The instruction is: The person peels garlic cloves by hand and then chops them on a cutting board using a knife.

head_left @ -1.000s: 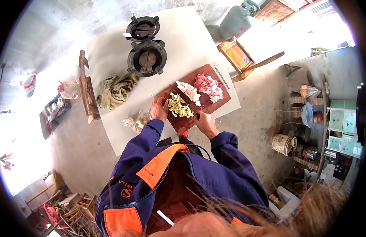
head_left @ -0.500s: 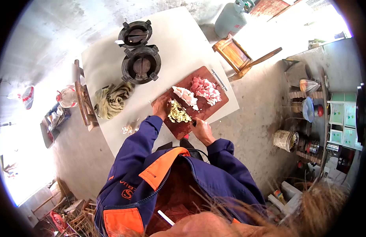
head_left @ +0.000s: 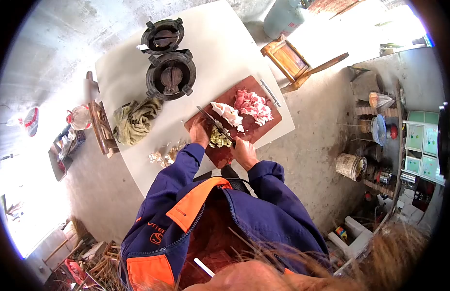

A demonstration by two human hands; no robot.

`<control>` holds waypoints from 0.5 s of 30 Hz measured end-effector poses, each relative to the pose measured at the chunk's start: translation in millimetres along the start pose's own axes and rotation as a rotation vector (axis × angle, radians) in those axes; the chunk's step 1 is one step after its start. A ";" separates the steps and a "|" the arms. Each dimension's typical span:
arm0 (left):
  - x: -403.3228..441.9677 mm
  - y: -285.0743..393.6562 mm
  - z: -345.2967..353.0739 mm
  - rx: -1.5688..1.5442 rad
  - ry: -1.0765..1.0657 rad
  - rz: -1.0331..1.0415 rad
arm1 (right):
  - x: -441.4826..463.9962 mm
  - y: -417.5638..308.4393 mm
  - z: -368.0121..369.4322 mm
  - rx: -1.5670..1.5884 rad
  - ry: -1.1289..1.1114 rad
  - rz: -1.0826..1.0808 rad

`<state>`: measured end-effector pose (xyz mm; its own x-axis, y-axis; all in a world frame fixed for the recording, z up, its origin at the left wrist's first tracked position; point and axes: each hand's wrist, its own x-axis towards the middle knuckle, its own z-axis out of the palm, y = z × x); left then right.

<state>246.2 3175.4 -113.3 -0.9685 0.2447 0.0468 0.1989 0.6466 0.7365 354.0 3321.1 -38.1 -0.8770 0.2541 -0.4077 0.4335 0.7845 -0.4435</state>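
My right hand (head_left: 244, 153) is wrapped round the handle of a knife (head_left: 214, 121), whose blade reaches up and left over the board. Under and beside the blade lies a pile of chopped pale-green pieces (head_left: 218, 139). My left hand (head_left: 200, 133) is at the left edge of the pile, close to the blade, its fingers bent; what they press on is hidden. Higher on the reddish-brown cutting board (head_left: 264, 132) are a heap of pale, fatty pieces (head_left: 227, 113) and a heap of pink sliced meat (head_left: 253, 106).
Two black burners (head_left: 171, 77) stand on the pale table (head_left: 215, 53). A crumpled green cloth (head_left: 136, 120) and papery scraps (head_left: 162, 157) lie at its left. A wooden chair (head_left: 288, 60) and a gas cylinder (head_left: 283, 19) stand beyond its right side.
The knife blade has swung into view across the chopped pile, nearer my left hand. The camera view has shifted slightly, and the meat heaps look unmoved on the board.
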 end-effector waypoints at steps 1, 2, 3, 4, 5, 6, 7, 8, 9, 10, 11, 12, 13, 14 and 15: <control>-1.3 0.8 0.6 -0.002 0.005 0.002 | -0.1 1.5 -1.5 -0.003 0.004 -0.004; -2.9 1.7 0.6 0.032 0.034 0.024 | 1.4 3.3 -4.3 -0.029 -0.014 -0.040; -3.5 2.7 -0.5 0.068 0.063 0.047 | 3.7 -0.2 -10.1 -0.053 -0.030 -0.076; -5.6 4.0 -0.5 0.083 0.098 0.061 | 4.9 -4.1 -14.3 -0.054 -0.024 -0.083; -4.4 3.0 -0.3 0.084 0.100 0.061 | 3.1 -6.8 -17.2 -0.036 -0.007 -0.093; -5.0 0.6 1.8 0.081 0.058 0.021 | -0.3 -10.6 -20.1 -0.018 0.007 -0.100; -5.9 -1.5 4.7 0.075 0.016 -0.021 | -1.2 -12.6 -20.3 -0.019 0.005 -0.097; -7.2 -4.3 7.2 0.104 0.060 0.035 | -0.3 -15.1 -20.2 -0.028 -0.021 -0.092; -9.2 0.1 4.5 0.104 0.056 0.030 | -0.5 -16.2 -18.7 -0.034 -0.048 -0.088; -9.6 4.5 1.3 0.072 0.077 0.039 | 0.1 -16.0 -16.7 -0.019 -0.033 -0.117; -7.8 8.3 -1.8 0.042 0.102 0.048 | 5.5 -14.9 -12.2 -0.018 -0.036 -0.121; -7.6 6.1 0.0 0.012 0.097 0.051 | 10.1 -14.6 -7.0 -0.002 -0.028 -0.091; -10.1 3.6 0.7 0.015 0.090 0.045 | 10.0 -13.4 -1.3 0.015 -0.021 -0.054; -10.1 2.2 1.4 0.053 0.069 0.041 | 9.5 -12.9 3.4 0.005 -0.024 -0.040; -8.9 0.8 3.0 0.090 0.057 0.040 | 8.0 -12.9 1.7 0.004 -0.022 -0.042</control>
<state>255.4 3175.9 -115.1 -0.9659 0.2322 0.1150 0.2480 0.7001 0.6696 341.8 3312.1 -37.0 -0.8897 0.2083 -0.4062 0.3971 0.7920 -0.4637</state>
